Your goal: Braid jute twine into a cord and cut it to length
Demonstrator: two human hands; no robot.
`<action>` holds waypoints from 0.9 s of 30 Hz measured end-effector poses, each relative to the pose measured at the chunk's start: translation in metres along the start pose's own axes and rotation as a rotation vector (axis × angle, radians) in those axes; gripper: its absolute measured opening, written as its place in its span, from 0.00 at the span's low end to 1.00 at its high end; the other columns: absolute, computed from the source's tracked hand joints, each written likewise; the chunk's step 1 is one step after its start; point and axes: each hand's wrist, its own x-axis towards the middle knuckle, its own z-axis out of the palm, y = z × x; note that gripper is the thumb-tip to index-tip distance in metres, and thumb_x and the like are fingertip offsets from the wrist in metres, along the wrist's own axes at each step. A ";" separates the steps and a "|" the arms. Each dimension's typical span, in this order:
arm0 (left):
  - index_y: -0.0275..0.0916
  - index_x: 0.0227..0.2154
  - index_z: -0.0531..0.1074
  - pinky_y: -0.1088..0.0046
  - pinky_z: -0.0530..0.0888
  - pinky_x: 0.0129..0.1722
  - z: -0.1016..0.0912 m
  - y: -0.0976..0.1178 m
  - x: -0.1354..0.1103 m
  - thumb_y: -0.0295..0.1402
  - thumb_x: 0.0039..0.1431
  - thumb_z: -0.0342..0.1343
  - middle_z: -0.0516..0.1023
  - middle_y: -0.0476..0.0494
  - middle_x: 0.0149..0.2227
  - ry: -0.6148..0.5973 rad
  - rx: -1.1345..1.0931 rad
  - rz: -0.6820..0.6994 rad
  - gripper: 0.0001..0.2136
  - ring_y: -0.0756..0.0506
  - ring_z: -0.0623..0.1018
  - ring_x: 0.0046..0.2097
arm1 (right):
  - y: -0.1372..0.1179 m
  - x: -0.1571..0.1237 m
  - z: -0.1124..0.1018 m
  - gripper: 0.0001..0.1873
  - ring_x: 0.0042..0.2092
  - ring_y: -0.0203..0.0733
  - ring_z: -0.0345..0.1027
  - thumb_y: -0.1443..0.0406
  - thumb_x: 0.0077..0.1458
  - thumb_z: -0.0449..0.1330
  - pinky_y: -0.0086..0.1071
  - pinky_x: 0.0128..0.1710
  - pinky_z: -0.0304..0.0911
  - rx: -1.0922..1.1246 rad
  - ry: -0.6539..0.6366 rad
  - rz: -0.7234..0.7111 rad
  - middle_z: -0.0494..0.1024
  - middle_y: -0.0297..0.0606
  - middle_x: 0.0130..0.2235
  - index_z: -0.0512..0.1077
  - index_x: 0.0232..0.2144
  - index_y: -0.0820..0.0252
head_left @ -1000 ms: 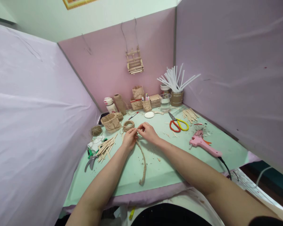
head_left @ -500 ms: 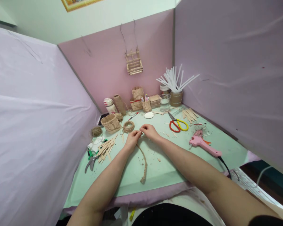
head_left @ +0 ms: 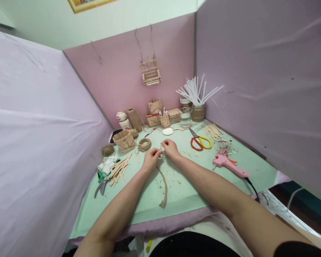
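A braided twine cord (head_left: 165, 185) hangs from my left hand (head_left: 151, 159) and curves down across the table to a knotted end. My left fingers are pinched closed on its upper part. Close by on the right, my right hand (head_left: 170, 149) pinches loose twine strands (head_left: 161, 147) coming off the cord. Part of the strands is hidden by the fingers. Just beyond my left hand lies a coil of twine (head_left: 144, 144).
At left lie wooden sticks (head_left: 120, 169), pruning shears (head_left: 101, 186) and a woven-looking basket (head_left: 125, 140). On the right are scissors (head_left: 200, 140) and a pink glue gun (head_left: 230, 164) with its cable. A water cup (head_left: 186, 117) and a jar of white glue sticks (head_left: 198, 112) stand behind.
My right hand has shifted slightly away from the left, and a strand now shows between them. The braided cord still hangs in nearly the same place.
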 end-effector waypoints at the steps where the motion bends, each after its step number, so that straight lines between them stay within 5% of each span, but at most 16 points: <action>1: 0.36 0.23 0.72 0.75 0.63 0.29 0.000 -0.002 0.001 0.37 0.50 0.53 0.70 0.49 0.21 0.007 0.006 -0.003 0.10 0.50 0.67 0.26 | -0.001 0.001 -0.002 0.08 0.29 0.36 0.62 0.61 0.45 0.54 0.30 0.33 0.57 0.018 -0.012 -0.016 0.70 0.32 0.25 0.65 0.21 0.60; 10: 0.35 0.34 0.75 0.76 0.63 0.30 -0.002 -0.015 0.004 0.37 0.52 0.52 0.69 0.50 0.22 0.050 -0.004 0.003 0.12 0.51 0.67 0.27 | -0.013 -0.003 -0.007 0.08 0.29 0.35 0.64 0.61 0.45 0.55 0.30 0.34 0.59 0.090 -0.102 -0.092 0.72 0.33 0.26 0.68 0.23 0.61; 19: 0.35 0.28 0.74 0.77 0.61 0.28 -0.003 -0.012 0.003 0.42 0.51 0.54 0.68 0.50 0.22 0.113 -0.155 -0.042 0.14 0.52 0.65 0.26 | -0.017 -0.006 -0.007 0.12 0.27 0.34 0.61 0.57 0.46 0.57 0.28 0.30 0.56 0.070 -0.158 -0.104 0.70 0.32 0.23 0.68 0.21 0.61; 24: 0.34 0.34 0.75 0.77 0.62 0.28 -0.004 -0.019 0.006 0.42 0.48 0.57 0.71 0.49 0.25 0.120 -0.277 -0.076 0.16 0.52 0.66 0.26 | -0.014 -0.004 -0.007 0.24 0.24 0.33 0.58 0.48 0.50 0.50 0.28 0.25 0.54 0.070 -0.213 0.009 0.66 0.31 0.19 0.68 0.19 0.61; 27: 0.35 0.33 0.75 0.77 0.63 0.29 -0.005 -0.018 0.006 0.41 0.47 0.58 0.72 0.48 0.26 0.113 -0.304 -0.080 0.15 0.52 0.67 0.28 | -0.015 -0.006 -0.007 0.21 0.24 0.34 0.60 0.49 0.49 0.53 0.27 0.24 0.54 0.103 -0.250 0.078 0.66 0.32 0.21 0.68 0.21 0.61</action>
